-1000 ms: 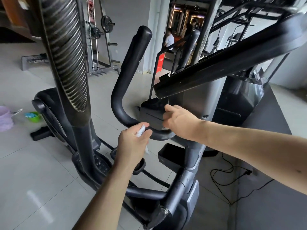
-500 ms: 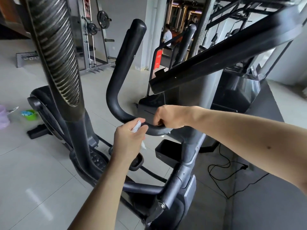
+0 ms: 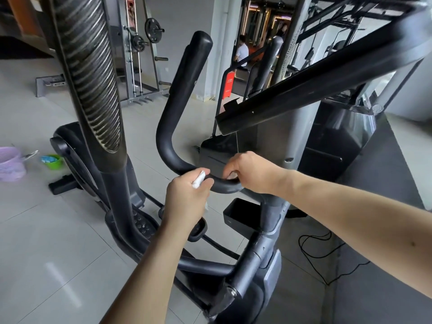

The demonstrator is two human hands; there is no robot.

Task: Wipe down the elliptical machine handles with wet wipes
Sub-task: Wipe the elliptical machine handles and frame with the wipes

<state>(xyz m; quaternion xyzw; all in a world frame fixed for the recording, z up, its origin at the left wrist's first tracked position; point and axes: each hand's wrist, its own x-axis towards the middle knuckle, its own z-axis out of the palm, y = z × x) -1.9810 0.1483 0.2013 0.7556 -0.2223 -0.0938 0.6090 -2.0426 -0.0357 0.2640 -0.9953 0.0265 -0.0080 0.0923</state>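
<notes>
A black curved elliptical handle [image 3: 177, 94] rises from a low bend in the middle of the view. My left hand [image 3: 187, 199] is closed around a crumpled white wet wipe [image 3: 198, 180] and presses it against the bend of the handle. My right hand [image 3: 250, 171] grips the same handle just to the right of the wipe, fingers wrapped over the bar. A second ribbed moving handle [image 3: 88, 78] stands close at the left.
The console's underside [image 3: 327, 78] slants across the upper right. A purple basket [image 3: 11, 163] and a green tub [image 3: 52, 161] sit on the tiled floor at left. A black cable [image 3: 322, 258] lies on the floor at right. A weight rack [image 3: 140, 54] stands behind.
My right hand went from reaching toward the handle to gripping it. My left hand with the wipe moved up onto the handle's bend.
</notes>
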